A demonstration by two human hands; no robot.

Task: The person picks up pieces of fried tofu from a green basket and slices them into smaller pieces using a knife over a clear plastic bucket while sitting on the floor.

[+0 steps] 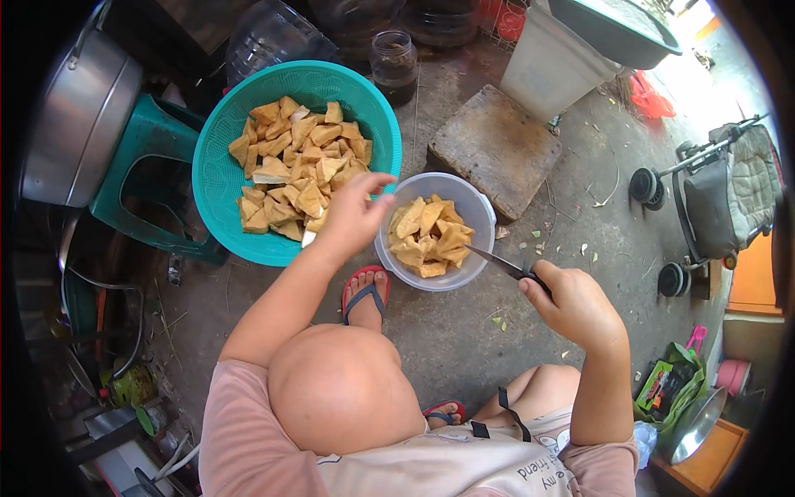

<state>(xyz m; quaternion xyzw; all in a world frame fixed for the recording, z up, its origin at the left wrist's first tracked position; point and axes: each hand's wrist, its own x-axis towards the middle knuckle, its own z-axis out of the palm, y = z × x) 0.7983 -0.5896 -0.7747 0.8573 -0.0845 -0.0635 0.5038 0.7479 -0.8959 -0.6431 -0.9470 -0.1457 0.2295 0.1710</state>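
Observation:
My right hand [580, 305] is closed round the black handle of a knife [505, 265]. Its blade points left, with the tip over the fried tofu pieces [431, 236] in a translucent plastic bowl [483, 257]. My left hand [358, 214] is between the bowl and a wide teal basket [211, 178], over the basket's right side. Its fingers reach toward the bowl, spread apart, and I see nothing in them. The basket holds many golden-brown tofu pieces [302, 157], mostly wedge-shaped, a few showing white cut sides.
A worn wooden stool [497, 149] stands just beyond the bowl. A glass jar with dark liquid [393, 70] is behind the basket. At left, a large metal pot [83, 124] rests on a green plastic stool [137, 186]. A folded stroller [720, 190] stands on the right.

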